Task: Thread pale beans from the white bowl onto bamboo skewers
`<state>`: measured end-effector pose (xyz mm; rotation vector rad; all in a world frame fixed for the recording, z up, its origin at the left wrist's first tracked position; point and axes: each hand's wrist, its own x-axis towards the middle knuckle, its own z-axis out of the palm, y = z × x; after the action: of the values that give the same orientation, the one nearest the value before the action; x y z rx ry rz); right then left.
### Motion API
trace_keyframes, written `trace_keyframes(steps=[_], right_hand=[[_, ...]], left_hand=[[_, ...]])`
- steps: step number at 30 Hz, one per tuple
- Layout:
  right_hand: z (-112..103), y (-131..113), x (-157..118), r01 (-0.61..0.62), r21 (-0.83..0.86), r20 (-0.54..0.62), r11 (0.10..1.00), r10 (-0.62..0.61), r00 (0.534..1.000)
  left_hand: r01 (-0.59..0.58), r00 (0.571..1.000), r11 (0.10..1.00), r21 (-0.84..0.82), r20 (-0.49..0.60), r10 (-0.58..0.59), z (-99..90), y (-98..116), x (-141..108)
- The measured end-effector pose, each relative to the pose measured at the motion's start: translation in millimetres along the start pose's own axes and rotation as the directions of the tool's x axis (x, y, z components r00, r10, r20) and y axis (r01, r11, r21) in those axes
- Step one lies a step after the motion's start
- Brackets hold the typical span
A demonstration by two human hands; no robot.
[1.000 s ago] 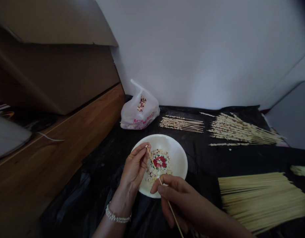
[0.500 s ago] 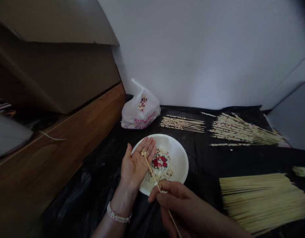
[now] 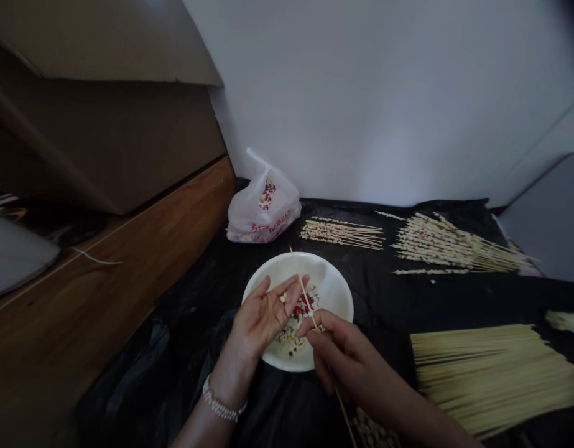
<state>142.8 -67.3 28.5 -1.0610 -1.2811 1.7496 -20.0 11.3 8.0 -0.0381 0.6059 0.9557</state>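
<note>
Above the white bowl (image 3: pixel 341 283), my left hand (image 3: pixel 261 320) is turned palm up with its fingers stretched out. One small pale piece seems to rest near its fingers. My right hand (image 3: pixel 340 345) pinches a thin wooden skewer (image 3: pixel 301 281), whose tip points up and away past the left fingertips. A pale piece shows on the skewer close to the right fingertips. Inside the bowl lie many small pale kernel-like pieces (image 3: pixel 291 341) around a red printed pattern, partly hidden by both hands.
A white plastic bag (image 3: pixel 263 214) of red and pale pieces stands behind the bowl. Threaded skewers lie in a small bunch (image 3: pixel 337 231) and a larger bunch (image 3: pixel 436 246). Bare skewers (image 3: pixel 492 373) are stacked at right on black plastic sheeting (image 3: pixel 370 286). A cardboard box (image 3: pixel 165 130) stands left.
My right hand has moved up and right with the skewer, whose tip has left the left palm and now reaches beyond the fingers. My left hand has tilted and dropped slightly.
</note>
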Motion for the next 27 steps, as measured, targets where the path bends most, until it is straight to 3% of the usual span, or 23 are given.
trace_keyframes(steps=[2, 5, 7, 10, 13, 16, 18, 19, 20, 21, 23, 27], right_hand=[[-4, 0, 1, 0.004, -0.015, 0.001, 1.0, -0.004, 1.0], [-9, -1, 2, -0.005, -0.002, -0.01, 1.0, 0.005, 1.0], [-11, -3, 3, -0.007, 0.004, -0.022, 1.0, 0.007, 1.0], [-15, -9, 3, -0.014, 0.007, -0.034, 1.0, 0.014, 0.999], [-20, -14, 2, -0.003, -0.016, -0.057, 1.0, 0.002, 0.998], [-27, -13, 3, 0.049, -0.193, -0.089, 0.98, -0.067, 0.994], [-33, -9, 7, 0.05, -0.489, -0.133, 0.871, -0.132, 0.982], [-36, -7, 10, 0.019, -0.691, -0.178, 0.723, -0.196, 0.964], [-39, -5, 12, -0.056, -0.863, -0.206, 0.502, -0.249, 0.946], [-42, -3, 15, -0.109, -0.901, -0.235, 0.421, -0.26, 0.936], [-48, 0, 20, -0.2, -0.932, -0.285, 0.302, -0.272, 0.919], [-55, 4, 26, -0.305, -0.94, -0.337, 0.156, -0.261, 0.905]], left_hand=[[0.065, 0.992, 0.998, 0.006, -0.105, -0.064, -2.7, 0, 3], [-0.013, 0.974, 0.995, 0.099, -0.222, 0.034, -5.6, -1, 6], [-0.053, 0.977, 0.978, 0.202, -0.192, 0.093, -5.7, -4, 4], [-0.189, 0.976, 0.891, 0.412, -0.024, 0.218, -4.4, -9, -1], [-0.358, 0.924, 0.645, 0.675, 0.158, 0.348, -5.4, -13, -3], [-0.397, 0.866, 0.212, 0.893, 0.288, 0.409, -11.5, -13, 3], [-0.381, 0.822, -0.088, 0.921, 0.38, 0.424, -16.6, -12, 8], [-0.36, 0.816, -0.196, 0.912, 0.41, 0.409, -18.6, -12, 11], [-0.341, 0.814, -0.278, 0.898, 0.43, 0.39, -20.0, -11, 13], [-0.33, 0.817, -0.335, 0.883, 0.445, 0.368, -20.4, -9, 14], [-0.328, 0.827, -0.383, 0.863, 0.458, 0.325, -19.0, -4, 14], [-0.322, 0.845, -0.35, 0.879, 0.434, 0.313, -10.6, 9, 10]])
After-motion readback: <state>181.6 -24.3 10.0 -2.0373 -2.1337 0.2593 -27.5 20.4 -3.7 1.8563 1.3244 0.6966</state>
